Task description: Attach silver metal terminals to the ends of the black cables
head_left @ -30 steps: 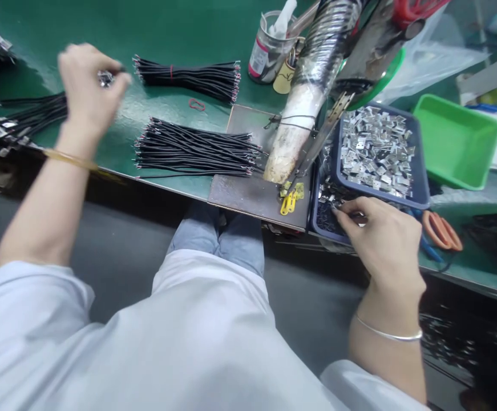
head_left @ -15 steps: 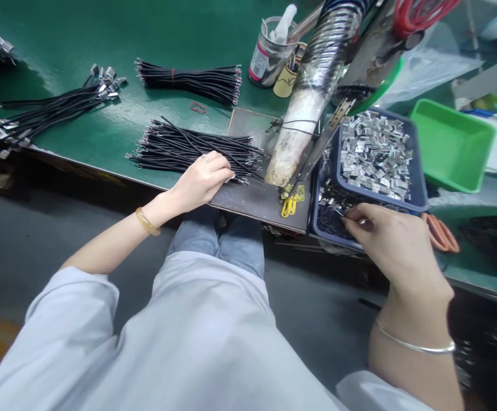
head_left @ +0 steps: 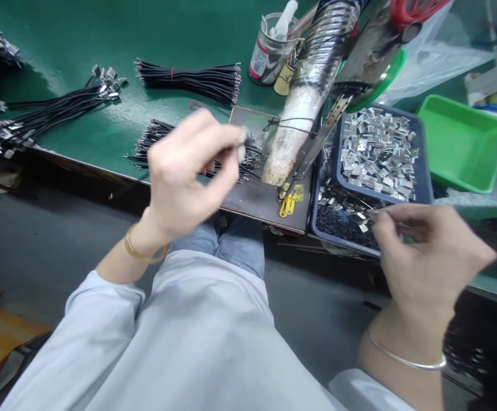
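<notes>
My left hand (head_left: 192, 171) is raised over a pile of short black wires (head_left: 156, 134), thumb and forefinger pinched. Blur hides what, if anything, sits between those fingertips, though a pale grey smear shows there. My right hand (head_left: 428, 245) is closed in a pinch above the front of a dark blue tray (head_left: 338, 242). A thin silvery strand (head_left: 366, 205) seems to stick out from its fingertips, too fine to name. Small metal terminals (head_left: 362, 220) and dark bits lie beneath it. A smaller blue tray (head_left: 428, 171) full of metal pieces (head_left: 379, 151) rests on the tray's rear part.
A foil-wrapped duct (head_left: 302, 105) slants down over the dark board (head_left: 248, 202), beside yellow terminals (head_left: 289, 204). Behind are a banded wire bundle (head_left: 188, 80), a plastic cup (head_left: 263, 60) and a green tray (head_left: 466, 145). Finished-looking wires with metal ends (head_left: 68, 105) lie left.
My left hand has lifted from the black wires towards me and blurred. My right hand has shifted right and a little back from the tray, still pinching.
</notes>
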`<state>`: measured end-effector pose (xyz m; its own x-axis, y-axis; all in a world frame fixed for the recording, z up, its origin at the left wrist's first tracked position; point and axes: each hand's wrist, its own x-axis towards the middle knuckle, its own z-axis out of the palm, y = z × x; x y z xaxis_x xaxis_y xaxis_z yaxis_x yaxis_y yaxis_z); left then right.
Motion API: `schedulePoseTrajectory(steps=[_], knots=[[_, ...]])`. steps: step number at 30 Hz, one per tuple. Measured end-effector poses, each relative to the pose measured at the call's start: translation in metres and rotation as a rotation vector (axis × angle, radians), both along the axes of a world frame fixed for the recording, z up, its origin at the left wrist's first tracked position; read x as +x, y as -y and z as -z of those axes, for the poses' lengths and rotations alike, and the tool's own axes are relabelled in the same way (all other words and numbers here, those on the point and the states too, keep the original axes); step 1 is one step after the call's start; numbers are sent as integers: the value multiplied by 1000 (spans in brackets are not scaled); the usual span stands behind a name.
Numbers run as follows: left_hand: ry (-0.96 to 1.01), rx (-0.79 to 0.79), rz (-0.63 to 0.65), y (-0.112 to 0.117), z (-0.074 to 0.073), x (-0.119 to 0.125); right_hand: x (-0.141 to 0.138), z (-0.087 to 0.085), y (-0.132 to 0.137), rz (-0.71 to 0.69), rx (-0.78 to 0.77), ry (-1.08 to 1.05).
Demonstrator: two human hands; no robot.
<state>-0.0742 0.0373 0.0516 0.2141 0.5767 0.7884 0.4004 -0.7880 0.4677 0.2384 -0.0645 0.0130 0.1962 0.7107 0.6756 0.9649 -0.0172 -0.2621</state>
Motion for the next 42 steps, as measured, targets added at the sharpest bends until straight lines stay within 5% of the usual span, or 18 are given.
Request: schedulePoseTrajectory(steps=[3,7,12,16,23,26,32,39,42], knots=[[160,-420,215,31,18,22,-31,-10,8,-123,264,-399],[482,-979,451,45,50,51,-73,-8,21,-242,161,-694],[641,-1248,502,45,59,66,-100,13,13,-356,203,-579],[626,-1327,516,45,56,67,-105,24,3,-356,285,-458],[450,-1408,617,46,56,64,-104,25,4,-443,80,-798],[480,-1396,592,46,57,65,-103,26,3,-430,153,-847],[557,-1343,524,48,58,68,-107,34,5,-428,213,-786],[551,-1339,507,49,63,68,-109,36,6,-502,237,-443],[549,-1311,511,50,62,67,-109,34,6,-466,259,-574]])
